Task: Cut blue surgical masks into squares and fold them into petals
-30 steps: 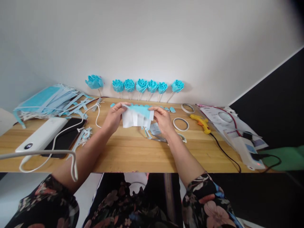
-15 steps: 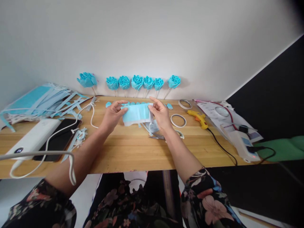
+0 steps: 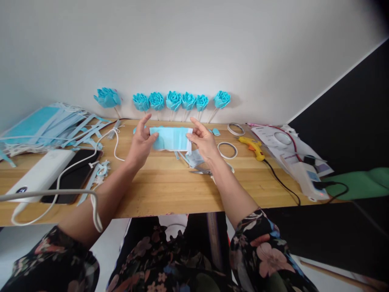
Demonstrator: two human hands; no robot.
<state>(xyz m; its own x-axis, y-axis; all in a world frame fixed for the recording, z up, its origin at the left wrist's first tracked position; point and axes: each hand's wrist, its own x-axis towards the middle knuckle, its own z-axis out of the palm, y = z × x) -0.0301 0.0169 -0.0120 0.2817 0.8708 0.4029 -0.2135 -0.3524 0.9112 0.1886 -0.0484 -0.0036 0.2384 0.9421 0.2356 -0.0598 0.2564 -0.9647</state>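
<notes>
Stretched between my two hands, just above the table, is a light blue face mask [image 3: 172, 138] with white showing at its right edge. My left hand [image 3: 142, 142] pinches the left end, thumb in front and index finger raised. At the other end, my right hand [image 3: 203, 140] grips the mask between thumb and fingers, index finger pointing up. Below my right hand lie scissors [image 3: 201, 172], partly covered by my wrist, and pale mask scraps [image 3: 196, 158]. Small blue cut pieces [image 3: 216, 132] lie behind my hands, mostly hidden by the mask.
Several blue flowers on sticks [image 3: 174, 100] lean against the wall. To the left are a pile of masks [image 3: 33, 123], a white power bank [image 3: 39, 174], a phone [image 3: 73, 178] and cables. To the right are tape rolls [image 3: 227, 150], a yellow glue gun [image 3: 252, 147] and a power strip [image 3: 310, 182].
The mask now looks wider and flatter, with less white showing along its lower edge. My left hand has shifted slightly left and its index finger has lifted. The camera view has shifted a little.
</notes>
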